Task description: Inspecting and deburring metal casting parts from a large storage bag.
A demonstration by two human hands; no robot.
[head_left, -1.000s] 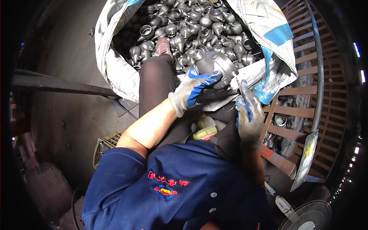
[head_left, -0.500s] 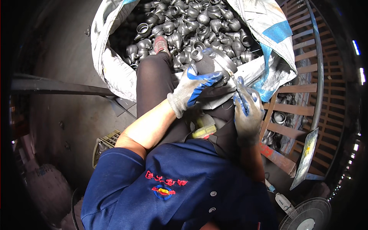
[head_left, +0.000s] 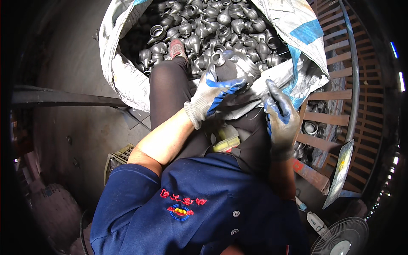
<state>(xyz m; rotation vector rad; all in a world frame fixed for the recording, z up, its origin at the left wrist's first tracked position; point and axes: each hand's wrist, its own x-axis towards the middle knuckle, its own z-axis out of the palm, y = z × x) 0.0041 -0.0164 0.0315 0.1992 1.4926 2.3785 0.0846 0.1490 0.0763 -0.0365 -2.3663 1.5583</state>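
Currently my left hand (head_left: 212, 95) is clamped on a grey metal fitting (head_left: 244, 70) at one o'clock, its neck (head_left: 218, 58) pointing toward ten. My right hand (head_left: 280, 108), near three, is apart from it, fingers (head_left: 273, 88) bent; whether they pinch anything, I cannot tell. At twelve, a white sack (head_left: 127, 83) holds a heap of similar pieces (head_left: 193, 42) (my reddish shoe (head_left: 177, 48) shows among them). A fan (head_left: 341, 238) sits at four.

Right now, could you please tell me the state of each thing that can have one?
Left hand, closed on the grey part
Grey part, held, apart from the right hand
Right hand, fingers bent, any grip unclear
White bag, open, containing many loose parts
Fan, spinning or stopped: cannot tell
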